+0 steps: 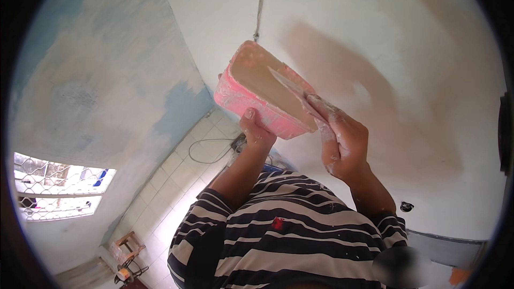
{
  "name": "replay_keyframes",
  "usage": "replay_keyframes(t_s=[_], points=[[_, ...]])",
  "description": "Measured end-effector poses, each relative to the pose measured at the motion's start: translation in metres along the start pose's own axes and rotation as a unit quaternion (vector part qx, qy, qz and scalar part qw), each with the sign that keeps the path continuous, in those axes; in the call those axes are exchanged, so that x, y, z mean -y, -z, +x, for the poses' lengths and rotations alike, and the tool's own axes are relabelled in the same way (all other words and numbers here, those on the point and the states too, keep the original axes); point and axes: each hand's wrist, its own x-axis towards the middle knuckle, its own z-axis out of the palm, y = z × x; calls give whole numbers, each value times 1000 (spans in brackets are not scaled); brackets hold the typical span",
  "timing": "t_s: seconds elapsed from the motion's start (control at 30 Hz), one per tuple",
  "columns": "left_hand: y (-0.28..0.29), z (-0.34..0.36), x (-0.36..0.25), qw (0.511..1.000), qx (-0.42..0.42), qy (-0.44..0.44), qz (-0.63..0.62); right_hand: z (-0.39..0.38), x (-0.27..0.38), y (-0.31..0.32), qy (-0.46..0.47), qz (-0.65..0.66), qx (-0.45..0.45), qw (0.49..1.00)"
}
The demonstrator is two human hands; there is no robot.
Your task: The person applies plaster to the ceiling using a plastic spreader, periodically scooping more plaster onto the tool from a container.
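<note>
My left hand (258, 129) supports a pink rectangular tub (233, 93) from the near side, its thumb pressed on the outer wall and its other fingers hidden underneath. White smears cover the tub, which is tilted so that its tan inside shows; how much it holds I cannot tell. In my right hand (345, 136), dusted with white, is a putty knife (289, 85). Its thin, pale blade reaches over the tub's right rim into the opening. The grip is mostly covered by my closed fingers.
A pale wall (417, 64) with a cable (261, 5) rises ahead, meeting a patchy blue wall (96, 48) at left. Below are floor tiles (176, 176), a looped cord (201, 151), a small wooden stool (127, 247) and a grilled window (61, 187). A wall hole (407, 206) lies right.
</note>
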Motion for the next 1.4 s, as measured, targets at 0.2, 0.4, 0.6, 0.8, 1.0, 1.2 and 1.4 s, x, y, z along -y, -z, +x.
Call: replay_keyframes(t_s=[0.2, 0.4, 0.6, 0.8, 1.0, 1.2, 1.4], points=[[6, 10, 4, 1000, 12, -26, -6, -6, 5, -7, -20, 63, 65, 996], [15, 13, 1, 995, 55, -20, -80, -10, -9, -9, 54, 22, 49, 997], [49, 15, 0, 998, 66, 24, 9, -20, -8, -9, 75, -13, 65, 995], [41, 22, -3, 998, 29, -45, -15, -18, -20, 5, -94, 79, -19, 992], [34, 18, -19, 996, 87, 4, -30, 28, -39, -6, -139, 191, -32, 971], [25, 11, -19, 997, 67, 46, 1, 33, -49, -17, -237, 368, 50, 898], [32, 11, -15, 993, 63, 101, 20, 33, -70, -14, -292, 445, 45, 845]])
